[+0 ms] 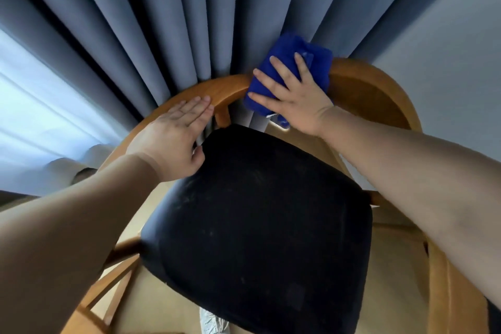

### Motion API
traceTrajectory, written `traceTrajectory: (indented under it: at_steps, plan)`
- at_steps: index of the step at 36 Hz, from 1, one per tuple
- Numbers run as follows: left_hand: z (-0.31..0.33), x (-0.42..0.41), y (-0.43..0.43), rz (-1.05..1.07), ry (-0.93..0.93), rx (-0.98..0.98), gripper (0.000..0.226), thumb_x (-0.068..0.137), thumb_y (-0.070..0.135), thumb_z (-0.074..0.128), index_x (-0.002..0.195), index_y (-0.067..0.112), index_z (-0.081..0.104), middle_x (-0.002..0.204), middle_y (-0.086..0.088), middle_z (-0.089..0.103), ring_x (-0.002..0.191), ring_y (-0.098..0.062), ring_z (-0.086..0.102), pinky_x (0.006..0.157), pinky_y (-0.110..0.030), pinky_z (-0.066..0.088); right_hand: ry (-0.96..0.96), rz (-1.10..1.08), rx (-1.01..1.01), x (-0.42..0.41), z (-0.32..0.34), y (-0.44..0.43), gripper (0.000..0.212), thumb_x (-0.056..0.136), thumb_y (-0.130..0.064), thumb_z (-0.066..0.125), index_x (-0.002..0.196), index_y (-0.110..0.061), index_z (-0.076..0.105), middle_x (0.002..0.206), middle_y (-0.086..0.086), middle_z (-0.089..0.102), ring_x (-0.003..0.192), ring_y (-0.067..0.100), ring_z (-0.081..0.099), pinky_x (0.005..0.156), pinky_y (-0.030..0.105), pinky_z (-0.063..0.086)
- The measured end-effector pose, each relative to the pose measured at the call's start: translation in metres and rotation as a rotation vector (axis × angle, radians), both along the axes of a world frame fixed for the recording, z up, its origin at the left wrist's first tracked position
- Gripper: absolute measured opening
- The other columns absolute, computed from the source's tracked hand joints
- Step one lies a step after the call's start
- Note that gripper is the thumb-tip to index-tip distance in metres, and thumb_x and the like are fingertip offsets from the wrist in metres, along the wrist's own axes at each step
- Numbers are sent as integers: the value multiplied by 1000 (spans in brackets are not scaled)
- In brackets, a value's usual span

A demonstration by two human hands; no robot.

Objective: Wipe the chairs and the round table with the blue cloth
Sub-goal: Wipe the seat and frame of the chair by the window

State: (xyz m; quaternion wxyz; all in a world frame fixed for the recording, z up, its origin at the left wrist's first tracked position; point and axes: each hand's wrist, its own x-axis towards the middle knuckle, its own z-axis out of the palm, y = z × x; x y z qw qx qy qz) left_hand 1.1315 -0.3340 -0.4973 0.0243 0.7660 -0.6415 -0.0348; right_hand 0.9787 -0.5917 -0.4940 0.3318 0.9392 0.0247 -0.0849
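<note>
A wooden chair (pixel 374 89) with a curved back rail and a black padded seat (pixel 260 225) fills the view below me. The folded blue cloth (pixel 320 59) lies over the top of the back rail. My right hand (pixel 295 100) presses flat on the cloth with its fingers spread and straight. My left hand (pixel 176 135) rests flat on the rail's left part, fingers straight and together, thumb near the seat's back corner. No round table is in view.
Grey-blue curtains (pixel 151 22) hang right behind the chair, with a bright sheer window strip (pixel 40 116) at the left and a pale wall (pixel 447 35) at the right. Beige floor (pixel 168 314) shows under the chair.
</note>
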Motion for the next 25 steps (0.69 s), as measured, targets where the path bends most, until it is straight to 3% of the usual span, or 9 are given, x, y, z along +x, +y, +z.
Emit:
traceTrajectory:
  at_steps: [3, 9, 13, 16, 21, 25]
  plan:
    - [0, 0, 0, 6, 17, -19, 77, 70, 26, 51, 140, -2, 38, 148, -18, 33, 138, -27, 31, 114, -37, 20, 14, 11, 129, 19, 0, 14, 88, 84, -34, 66, 152, -33, 9, 160, 13, 4, 142, 48, 5, 107, 69, 2]
    - [-1, 0, 1, 19, 30, -30, 73, 74, 19, 56, 142, 0, 36, 149, -16, 32, 139, -25, 29, 114, -36, 18, 17, -59, 141, 7, 14, 7, 92, 83, -25, 67, 153, -22, 7, 159, 12, 13, 143, 43, 14, 109, 65, 16]
    - [2, -2, 2, 29, 24, -25, 70, 74, 20, 50, 140, -1, 38, 147, -17, 35, 137, -28, 33, 113, -37, 20, 32, -217, 142, -22, 37, -5, 98, 77, -25, 73, 152, -19, 11, 159, 12, 12, 142, 42, 13, 109, 64, 18]
    - [4, -6, 2, 33, 22, 17, 69, 75, 11, 58, 139, -3, 39, 147, -20, 34, 136, -33, 34, 113, -41, 21, 10, -320, 170, -54, 51, -10, 101, 75, -26, 76, 152, -21, 10, 158, 13, 13, 141, 43, 15, 108, 63, 20]
    - [17, -15, -2, 117, 13, 112, 74, 80, 16, 59, 147, 7, 27, 155, -13, 22, 143, -26, 21, 115, -32, 8, -64, -480, 314, -99, 77, 2, 99, 75, -32, 75, 152, -19, 15, 158, 13, 15, 140, 44, 18, 108, 62, 20]
    - [50, -44, -4, 138, 125, 5, 63, 79, 13, 65, 138, 4, 44, 144, -17, 42, 132, -34, 39, 110, -40, 27, -171, -534, 468, -125, 107, 32, 93, 71, -31, 75, 150, -16, 28, 156, 14, 25, 138, 45, 24, 106, 62, 25]
